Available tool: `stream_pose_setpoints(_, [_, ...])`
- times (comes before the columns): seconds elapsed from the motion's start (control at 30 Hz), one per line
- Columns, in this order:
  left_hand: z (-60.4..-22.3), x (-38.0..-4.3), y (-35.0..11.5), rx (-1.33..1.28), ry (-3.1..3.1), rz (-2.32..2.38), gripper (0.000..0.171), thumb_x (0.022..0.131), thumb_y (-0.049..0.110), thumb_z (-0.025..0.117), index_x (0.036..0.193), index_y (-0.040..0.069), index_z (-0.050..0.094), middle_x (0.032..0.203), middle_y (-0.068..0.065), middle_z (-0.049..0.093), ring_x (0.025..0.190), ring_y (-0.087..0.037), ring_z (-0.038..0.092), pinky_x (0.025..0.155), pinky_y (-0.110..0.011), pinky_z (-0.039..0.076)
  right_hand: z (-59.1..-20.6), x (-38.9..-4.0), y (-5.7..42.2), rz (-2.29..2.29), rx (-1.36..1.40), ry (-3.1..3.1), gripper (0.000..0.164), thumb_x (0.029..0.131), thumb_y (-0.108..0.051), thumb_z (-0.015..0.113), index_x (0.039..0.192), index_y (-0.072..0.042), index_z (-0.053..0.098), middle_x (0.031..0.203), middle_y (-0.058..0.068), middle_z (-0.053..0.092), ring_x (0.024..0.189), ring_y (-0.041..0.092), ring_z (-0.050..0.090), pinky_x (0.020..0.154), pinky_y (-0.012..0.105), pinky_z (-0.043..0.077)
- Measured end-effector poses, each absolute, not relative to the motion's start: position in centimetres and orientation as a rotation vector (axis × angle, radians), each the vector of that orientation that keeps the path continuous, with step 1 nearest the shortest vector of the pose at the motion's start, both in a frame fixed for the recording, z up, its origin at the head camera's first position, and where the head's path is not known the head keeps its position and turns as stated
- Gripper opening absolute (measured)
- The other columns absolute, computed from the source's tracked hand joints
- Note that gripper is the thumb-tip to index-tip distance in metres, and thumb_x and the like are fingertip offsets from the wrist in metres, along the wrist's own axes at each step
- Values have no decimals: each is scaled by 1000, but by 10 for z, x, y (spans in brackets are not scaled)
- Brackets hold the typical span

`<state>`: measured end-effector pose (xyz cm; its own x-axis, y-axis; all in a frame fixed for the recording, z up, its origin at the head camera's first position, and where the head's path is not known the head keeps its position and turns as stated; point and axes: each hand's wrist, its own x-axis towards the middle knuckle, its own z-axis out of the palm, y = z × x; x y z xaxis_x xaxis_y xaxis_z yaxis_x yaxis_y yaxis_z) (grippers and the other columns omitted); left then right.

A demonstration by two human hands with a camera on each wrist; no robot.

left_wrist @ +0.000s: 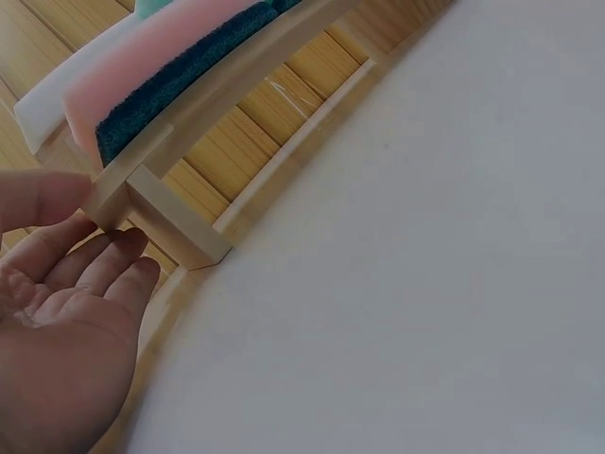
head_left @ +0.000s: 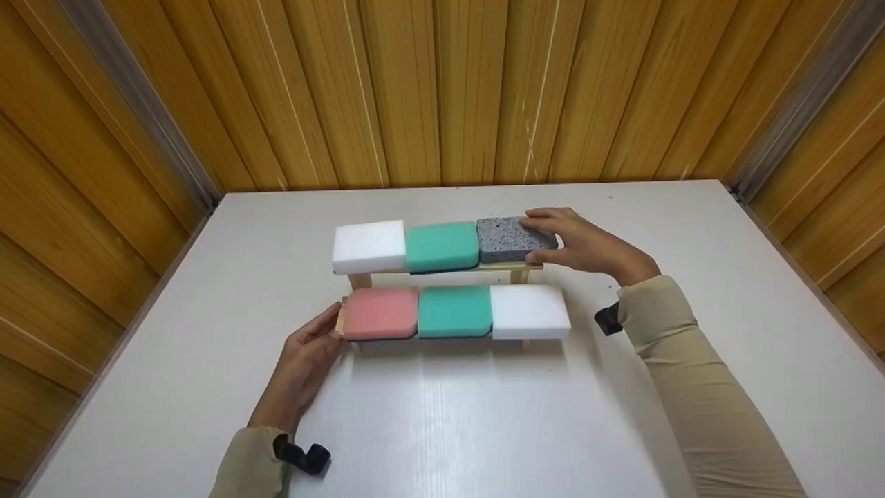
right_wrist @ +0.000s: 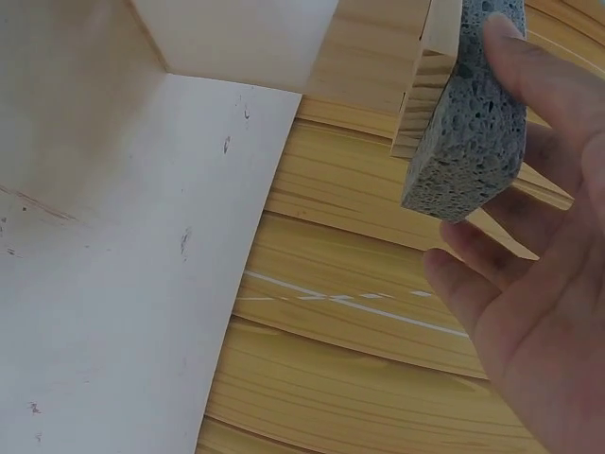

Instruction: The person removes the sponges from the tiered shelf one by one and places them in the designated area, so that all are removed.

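A two-tier wooden rack (left_wrist: 180,222) carries a row of sponges on each step. On the upper step sit a white sponge (head_left: 368,246), a green sponge (head_left: 442,245) and a grey speckled sponge (head_left: 503,236). The lower step holds a pink sponge (head_left: 381,312), another green sponge (head_left: 455,311) and a white one. My left hand (head_left: 304,360) pinches the lower step's left end, thumb on top and fingers beneath. With thumb and fingers around it, my right hand (head_left: 588,242) grips the grey sponge at the upper step's right end; this sponge overhangs the wood in the right wrist view.
Under the rack lies a white tabletop (head_left: 442,429). Wood-patterned panels (head_left: 463,97) rise behind the table and on both sides. Black wrist straps (head_left: 304,456) hang at the cuffs of both sleeves.
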<state>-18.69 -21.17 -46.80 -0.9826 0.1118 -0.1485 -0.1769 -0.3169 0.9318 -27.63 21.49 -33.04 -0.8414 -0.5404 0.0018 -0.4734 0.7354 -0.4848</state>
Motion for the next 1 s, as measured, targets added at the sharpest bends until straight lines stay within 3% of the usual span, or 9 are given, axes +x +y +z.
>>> stream_pose_setpoints(1.0, [-469, -187, -211, -54, 1684, 2452, 60, 93, -4, 52, 149, 1, 31, 158, -10, 25, 146, -23, 26, 106, -19, 41, -331, -276, 227, -730, -781, 2847, 56, 90, -17, 67, 140, -2, 48, 147, 21, 38, 137, 40, 33, 113, 59, 29])
